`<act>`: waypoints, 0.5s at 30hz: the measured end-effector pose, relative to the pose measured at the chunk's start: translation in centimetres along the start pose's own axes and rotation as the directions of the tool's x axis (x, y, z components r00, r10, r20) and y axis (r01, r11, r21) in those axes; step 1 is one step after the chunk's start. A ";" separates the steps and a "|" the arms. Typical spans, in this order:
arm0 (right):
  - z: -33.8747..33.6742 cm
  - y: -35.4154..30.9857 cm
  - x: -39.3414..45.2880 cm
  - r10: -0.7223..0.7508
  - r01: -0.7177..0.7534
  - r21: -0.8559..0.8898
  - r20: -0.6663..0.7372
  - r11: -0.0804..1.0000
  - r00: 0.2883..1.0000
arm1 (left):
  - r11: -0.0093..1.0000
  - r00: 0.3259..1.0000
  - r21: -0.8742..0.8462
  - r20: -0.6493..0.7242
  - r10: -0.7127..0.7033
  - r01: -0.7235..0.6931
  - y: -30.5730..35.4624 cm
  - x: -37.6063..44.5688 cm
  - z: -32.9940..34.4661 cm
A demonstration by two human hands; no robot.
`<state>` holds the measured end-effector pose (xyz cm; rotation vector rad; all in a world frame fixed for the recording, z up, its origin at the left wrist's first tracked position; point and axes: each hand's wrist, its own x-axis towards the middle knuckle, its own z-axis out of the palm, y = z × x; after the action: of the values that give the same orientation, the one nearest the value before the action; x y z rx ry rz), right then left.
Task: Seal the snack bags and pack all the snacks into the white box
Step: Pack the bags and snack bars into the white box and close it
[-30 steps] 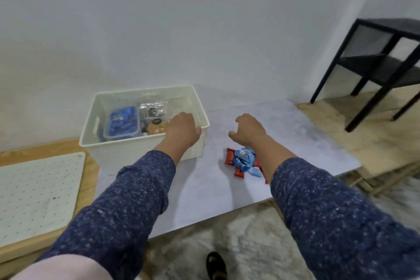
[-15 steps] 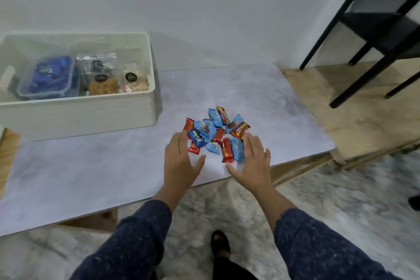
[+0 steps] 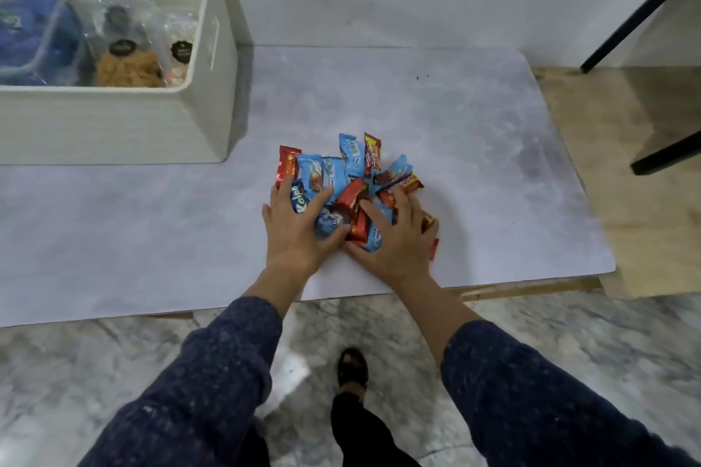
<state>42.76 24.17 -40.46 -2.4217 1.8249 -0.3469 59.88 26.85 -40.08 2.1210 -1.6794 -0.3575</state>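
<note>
Both hands are down on a heap of small wrapped snacks point(image 3: 343, 182), blue and red packets piled together near the front edge of the grey marbled worktop point(image 3: 474, 133). The left hand point(image 3: 294, 235) lies on the left side of the heap with fingers spread and lightly bent over the wrappers, thumb tucked under a blue packet; it presses on them rather than closing round any single one. The right hand point(image 3: 396, 239) covers the right side the same way, fingers spread and reaching forward across red and blue packets, a red wrapper poking out beside its outer edge. The two thumbs nearly meet at the near side of the pile. Off to the left, well apart from the heap, stands the white box point(image 3: 113, 125) on the same worktop; inside it I can see a clear tub with blue contents point(image 3: 30, 38) and clear bags point(image 3: 136, 49) with dark round labels, one holding something brown. Dark speckled sleeves point(image 3: 212, 372) run down both arms. A black frame leg point(image 3: 641, 11) shows at the far right.
</note>
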 end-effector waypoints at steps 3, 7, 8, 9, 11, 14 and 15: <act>0.8 0.9 0.9 -0.049 0.044 -0.033 -0.163 0.998 0.985 | 0.996 0.996 -0.005 -0.039 0.086 -0.086 -0.2 0.4 0.6; 1.0 1.6 1.4 -0.130 0.119 -0.066 -0.200 0.991 0.971 | 0.993 0.991 -0.040 -0.089 0.105 -0.109 -0.2 0.2 0.9; 1.0 1.6 1.5 -0.147 0.140 -0.054 -0.185 0.989 0.972 | 0.993 0.991 -0.042 -0.087 0.103 -0.107 -0.2 0.1 1.0; 0.9 1.7 1.6 -0.159 0.156 -0.031 -0.172 0.987 0.972 | 0.993 0.991 -0.043 -0.079 0.104 -0.108 -0.1 -0.1 1.1; 0.6 1.8 1.8 -0.170 0.174 0.016 -0.150 0.985 0.974 | 0.993 0.994 -0.057 -0.052 0.099 -0.101 0.1 -0.4 1.0; 0.1 1.9 1.9 -0.178 0.185 0.062 -0.101 0.981 0.979 | 0.993 0.997 -0.086 -0.032 0.076 -0.079 0.6 -0.5 0.1; -0.1 2.0 1.9 -0.184 0.191 0.071 -0.098 0.979 0.978 | 0.993 0.996 -0.091 -0.042 0.075 -0.078 0.6 -0.6 -0.1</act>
<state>41.34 21.76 -40.55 -2.5677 1.5834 -0.5430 59.27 27.31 -39.69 1.9791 -1.6841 -0.3619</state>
